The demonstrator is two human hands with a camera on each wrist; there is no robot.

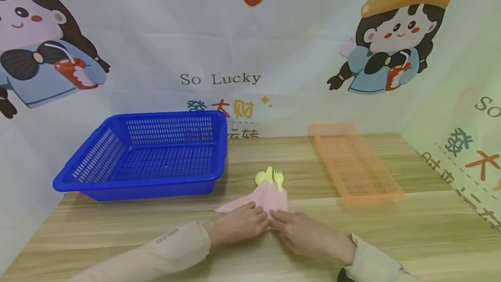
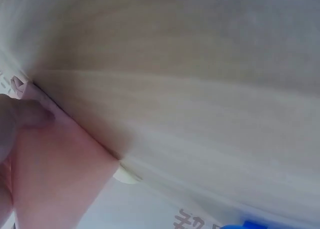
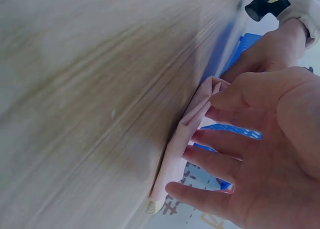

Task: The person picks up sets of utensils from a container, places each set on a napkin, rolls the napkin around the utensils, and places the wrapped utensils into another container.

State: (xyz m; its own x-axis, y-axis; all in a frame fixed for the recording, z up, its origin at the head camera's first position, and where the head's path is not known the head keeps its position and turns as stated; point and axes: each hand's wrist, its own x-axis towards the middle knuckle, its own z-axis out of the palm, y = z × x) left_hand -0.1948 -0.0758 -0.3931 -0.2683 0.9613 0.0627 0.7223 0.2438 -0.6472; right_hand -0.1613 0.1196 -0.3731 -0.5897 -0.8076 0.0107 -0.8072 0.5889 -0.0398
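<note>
A pink napkin (image 1: 266, 197) is folded about pale yellow cutlery on the wooden table. Beyond its far edge stick out a fork (image 1: 278, 178), a knife (image 1: 268, 173) and the rounded end of a spoon (image 1: 260, 178). My left hand (image 1: 240, 223) rests on the napkin's near left part, fingers bent downward; one digit presses its edge in the left wrist view. My right hand (image 1: 307, 232) lies at the near right side. In the right wrist view its extended fingers (image 3: 215, 164) touch the folded layers, with the thumb at the near end. The cutlery's other ends are hidden inside.
A large blue plastic basket (image 1: 152, 188) stands at the back left. At the back right lies a long, shallow orange basket (image 1: 377, 171). A printed cloth (image 1: 289, 68) hangs behind the table (image 1: 98, 229) and along its sides.
</note>
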